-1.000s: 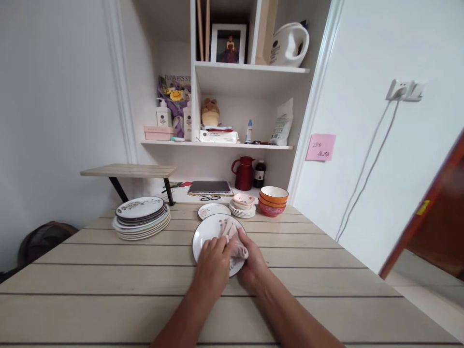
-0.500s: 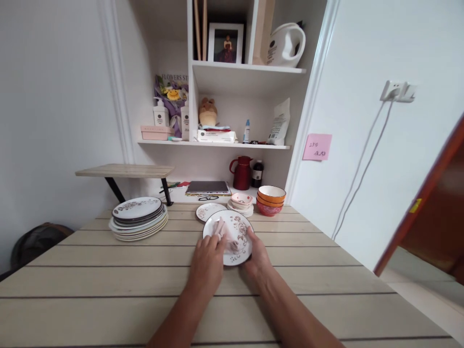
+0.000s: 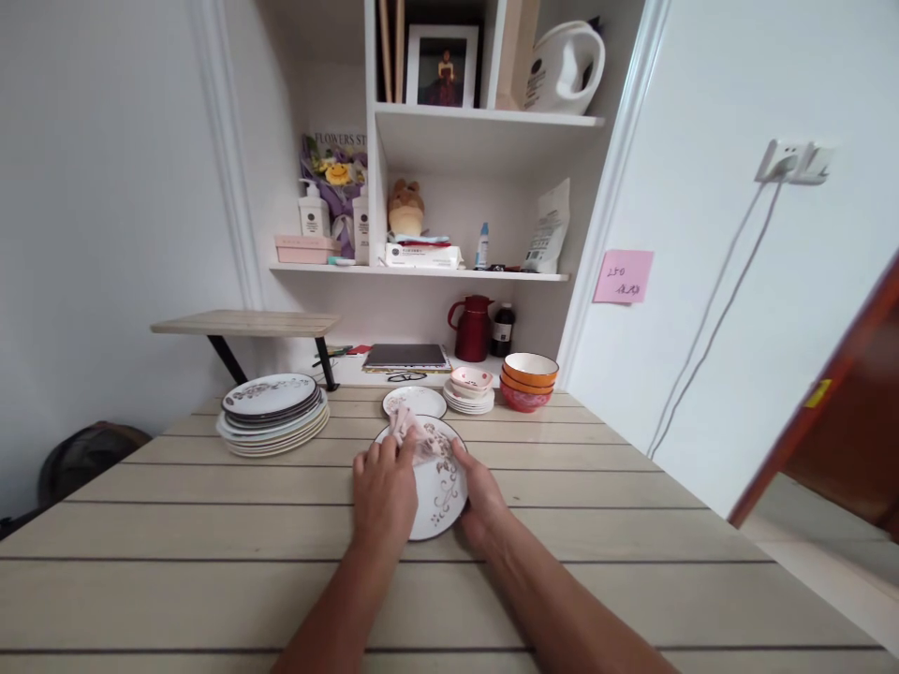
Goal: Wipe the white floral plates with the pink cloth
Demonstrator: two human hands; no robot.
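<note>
A white plate [image 3: 441, 491] with a brown flower pattern and a dark rim lies on the wooden table [image 3: 211, 552] in front of me. My left hand [image 3: 383, 496] rests on the plate's left part, its fingers closed on a crumpled pinkish cloth [image 3: 411, 432] that lies over the plate's far left side. My right hand [image 3: 481, 501] grips the plate's right edge, thumb on the rim.
A stack of large plates [image 3: 272, 415] stands at the left. Behind the plate lie a small plate [image 3: 414, 402], a stack of small dishes [image 3: 470, 393] and stacked orange and red bowls [image 3: 528, 380]. White shelves with a red jug [image 3: 473, 329] rise behind.
The cloth under my left hand has slid from the plate's right side to its far left. The plate has turned under my hands, showing more of its pattern.
</note>
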